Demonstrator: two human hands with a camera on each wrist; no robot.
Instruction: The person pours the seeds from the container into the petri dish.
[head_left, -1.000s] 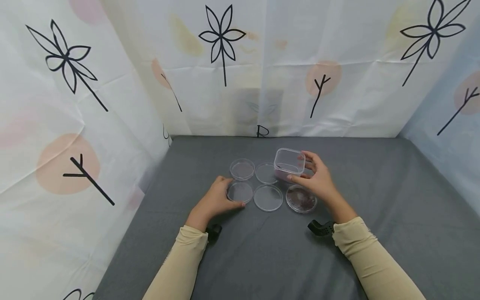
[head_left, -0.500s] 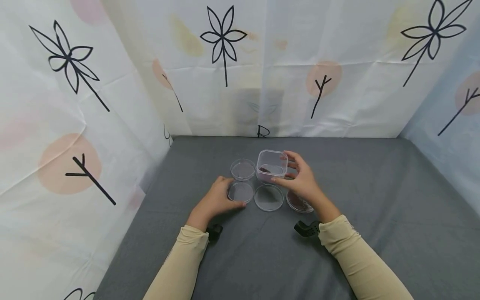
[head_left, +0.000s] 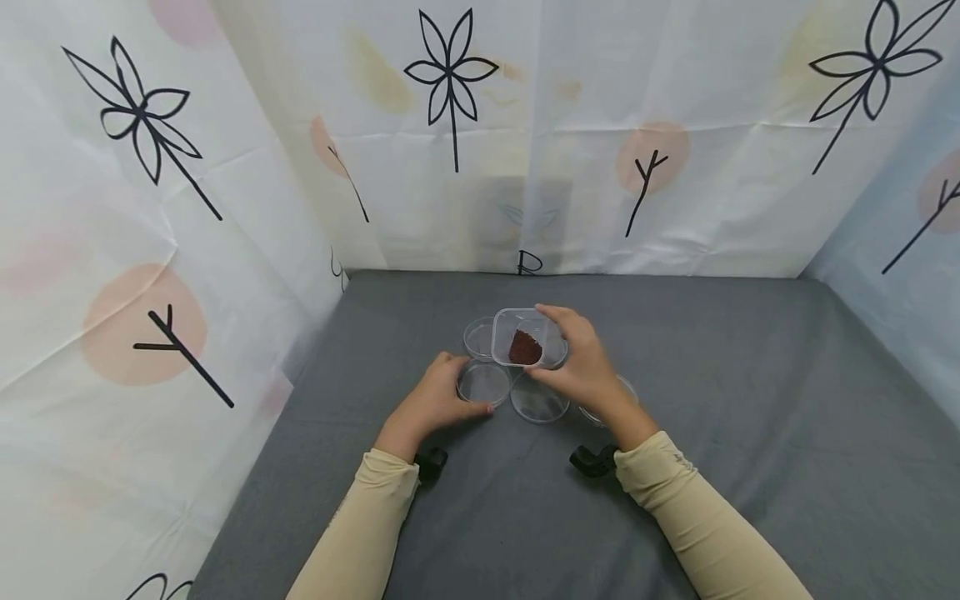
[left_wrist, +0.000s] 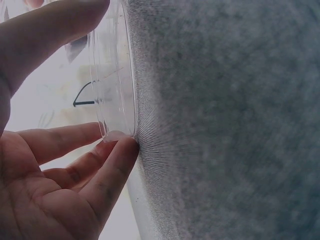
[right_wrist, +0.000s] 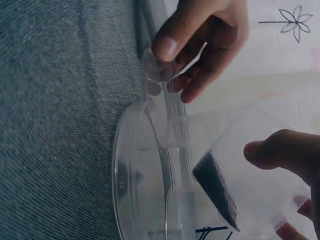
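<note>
While the right hand point(head_left: 581, 367) holds a clear tub point(head_left: 500, 322) aslant, stray granules point(head_left: 525, 348) are the main risk

Because the thumb and fingers grip the tub by one side only, a slip or too steep a turn of the wrist could send the brown granules out all at once. They lie gathered toward its lower side; whether the tub touches the far-left dish point(head_left: 477, 339) behind it, I cannot tell. The left hand point(head_left: 435, 400) pinches the near-left dish point(head_left: 483, 383) on the grey cloth point(head_left: 525, 517); a nudge there could push it into the near-middle dish point(head_left: 538, 404) just beside. Mostly hidden by the right wrist, the near-right dish point(head_left: 591, 415) might be knocked if that arm dipped.
</note>
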